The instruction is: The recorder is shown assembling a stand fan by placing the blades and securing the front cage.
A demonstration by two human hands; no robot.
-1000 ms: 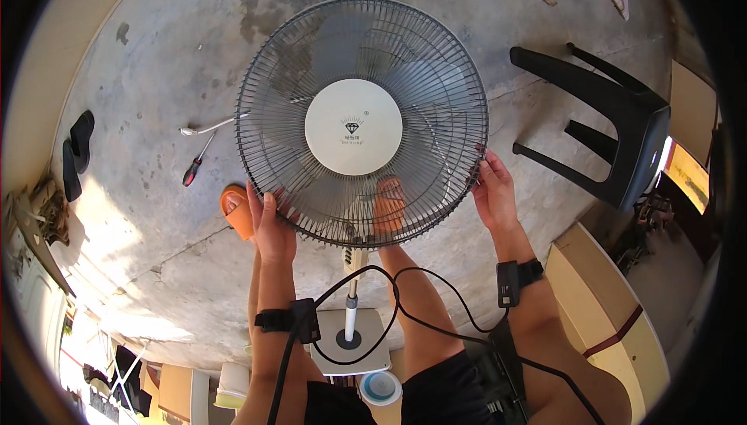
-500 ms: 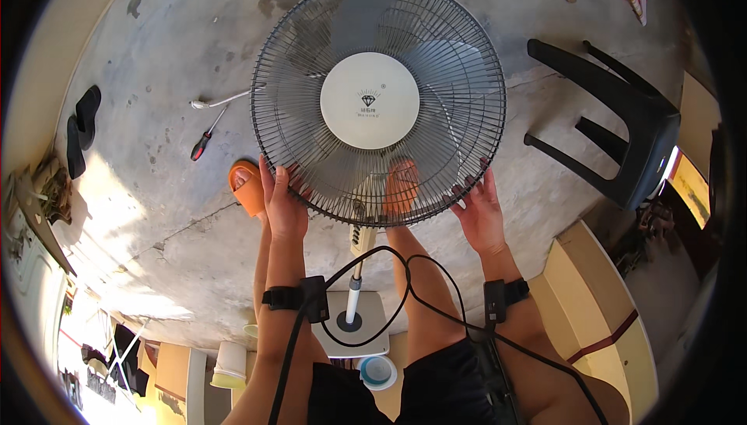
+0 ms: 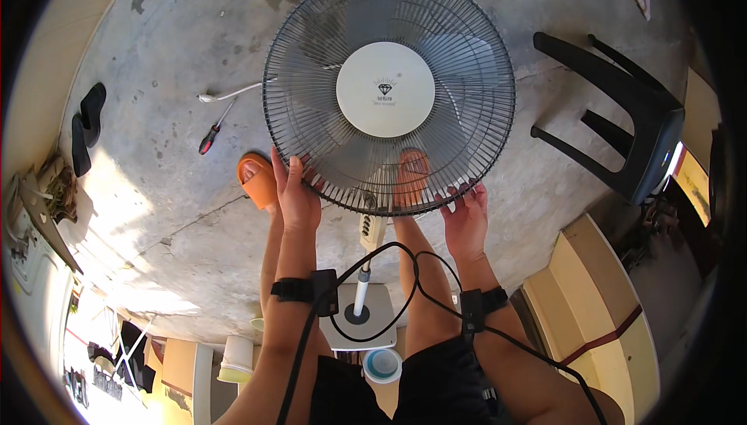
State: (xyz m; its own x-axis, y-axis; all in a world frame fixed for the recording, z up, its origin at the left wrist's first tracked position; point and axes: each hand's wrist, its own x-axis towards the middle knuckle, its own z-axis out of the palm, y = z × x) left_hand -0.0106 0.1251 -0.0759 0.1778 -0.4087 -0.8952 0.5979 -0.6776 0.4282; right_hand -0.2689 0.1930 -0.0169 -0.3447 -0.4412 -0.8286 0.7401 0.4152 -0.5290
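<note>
A standing fan with a round dark wire grille (image 3: 465, 106) and a white centre cap (image 3: 386, 89) faces up at me. Below the grille, its beige neck (image 3: 372, 230) and white pole (image 3: 361, 298) lead down to a pale square base (image 3: 375, 330). My left hand (image 3: 299, 198) grips the lower left rim, thumb up and fingers partly behind the wires. On the lower right rim, my right hand (image 3: 468, 224) is curled with its fingertips at the wires. Blades show through the grille.
A red-and-black screwdriver (image 3: 208, 139) lies left of the fan, near a white cord plug (image 3: 206, 98). A black plastic stool (image 3: 650, 125) rests on its side at right. Dark slippers (image 3: 92, 114) are far left. Black cables (image 3: 416, 269) loop between my forearms.
The fan head has shifted slightly right and up in the view. My right hand has moved left along the lower rim, its fingers more curled. My left hand stays on the rim.
</note>
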